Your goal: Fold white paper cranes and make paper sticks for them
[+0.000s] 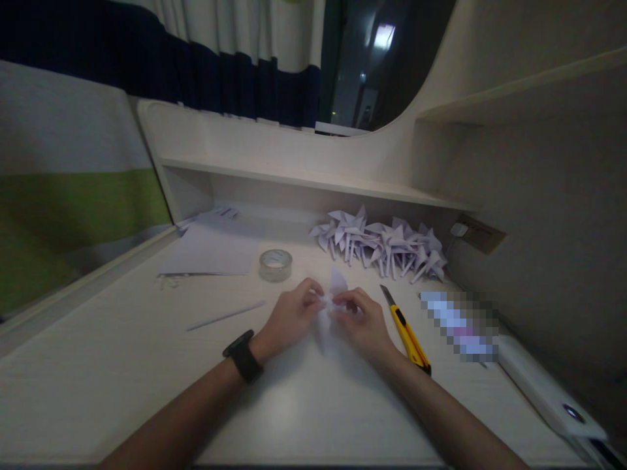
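Note:
Between my two hands, over the middle of the desk, is a white paper pinwheel (337, 281), partly covered by my fingers and slightly blurred. My left hand (300, 312) pinches it near its centre from the left, a dark watch on that wrist. From the right, my right hand (361, 320) pinches the same centre with thumb and fingers. A thin rolled paper stick (226, 316) lies on the desk left of my left hand. Beyond that hand sits a roll of clear tape (275, 266). To the right of my right hand lies a yellow utility knife (409, 336), blade out.
A pile of finished paper pinwheels (386, 245) lies at the back right, under the shelf (294, 176). White paper sheets (210, 248) are stacked at the back left. A blurred-out lit object (460, 326) and a long white device (543, 385) lie along the right wall.

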A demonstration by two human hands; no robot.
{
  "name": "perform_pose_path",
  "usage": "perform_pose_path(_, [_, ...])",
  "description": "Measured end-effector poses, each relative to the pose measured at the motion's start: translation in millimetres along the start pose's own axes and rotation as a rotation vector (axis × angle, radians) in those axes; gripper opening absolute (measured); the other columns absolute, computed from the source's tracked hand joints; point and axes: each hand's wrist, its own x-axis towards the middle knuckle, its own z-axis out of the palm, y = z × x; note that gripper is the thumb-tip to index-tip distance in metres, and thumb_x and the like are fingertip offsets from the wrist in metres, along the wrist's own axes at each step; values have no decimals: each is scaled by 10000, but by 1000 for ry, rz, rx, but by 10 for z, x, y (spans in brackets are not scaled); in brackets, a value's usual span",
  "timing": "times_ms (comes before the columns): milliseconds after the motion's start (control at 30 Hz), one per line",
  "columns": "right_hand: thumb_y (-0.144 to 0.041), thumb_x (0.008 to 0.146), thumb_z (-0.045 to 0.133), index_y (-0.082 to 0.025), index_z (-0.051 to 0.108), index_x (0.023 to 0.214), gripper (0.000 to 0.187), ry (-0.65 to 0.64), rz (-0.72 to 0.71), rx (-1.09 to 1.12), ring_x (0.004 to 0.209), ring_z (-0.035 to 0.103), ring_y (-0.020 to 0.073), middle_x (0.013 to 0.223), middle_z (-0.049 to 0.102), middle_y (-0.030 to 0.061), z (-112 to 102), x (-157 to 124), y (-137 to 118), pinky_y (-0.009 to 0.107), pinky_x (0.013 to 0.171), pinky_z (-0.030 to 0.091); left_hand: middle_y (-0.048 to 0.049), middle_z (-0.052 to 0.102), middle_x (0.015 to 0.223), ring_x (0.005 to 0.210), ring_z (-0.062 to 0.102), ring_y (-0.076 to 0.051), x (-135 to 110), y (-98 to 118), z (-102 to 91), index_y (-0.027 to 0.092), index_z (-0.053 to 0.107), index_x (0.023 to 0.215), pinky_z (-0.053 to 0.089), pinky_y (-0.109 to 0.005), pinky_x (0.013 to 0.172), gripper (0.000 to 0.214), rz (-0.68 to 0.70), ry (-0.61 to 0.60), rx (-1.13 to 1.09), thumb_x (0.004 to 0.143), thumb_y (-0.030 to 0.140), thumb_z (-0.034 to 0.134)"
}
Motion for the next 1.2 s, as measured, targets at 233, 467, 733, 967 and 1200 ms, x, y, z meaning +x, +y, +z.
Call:
perform_pose_path(233, [-201, 752, 717, -208, 649, 865, 132, 20, -42, -59, 702, 527, 161, 771, 621, 13, -3, 4, -20, 291, 634, 431, 15, 694, 675, 613, 648, -158, 1, -5, 21, 209, 504, 960, 438, -217, 556, 208, -84, 19, -109, 778, 194, 603])
perform_pose_path(467, [-117, 811, 579, -222, 680, 898, 170, 16, -356, -276, 803, 536, 193, 935, 651, 63, -55, 7, -43, 332, 678, 438, 32, 632, 565, 509, 581, -127, 39, -45, 24, 184, 510, 914, 389, -187, 475, 193, -156, -11, -229, 760, 224, 619])
perform_pose_path(733, [-62, 807, 518, -212, 682, 887, 236, -17, -351, -310, 817, 539, 205, 888, 653, 67, -38, -6, 2, 345, 681, 458, 46, 606, 550, 412, 525, -118, 25, 30, -4, 187, 576, 989, 385, -199, 409, 240, -223, 13, -196, 786, 314, 593])
perform_pose_path(967, [-91, 829, 567, -215, 691, 859, 178, 284, -203, -289, 818, 551, 202, 845, 613, 58, -43, 9, 57, 356, 702, 465, 34, 506, 548, 525, 476, -118, -7, 122, -110, 191, 507, 636, 338, -232, 524, 231, -46, 496, 221, 833, 311, 528])
perform_pose_path(1200, [-100, 837, 573, -226, 660, 905, 167, 470, -233, -224, 816, 599, 203, 842, 636, 50, -45, 16, 60, 373, 747, 494, 41, 432, 584, 564, 429, -113, -32, -42, 32, 189, 433, 611, 350, -227, 528, 295, -127, 536, -145, 831, 352, 543])
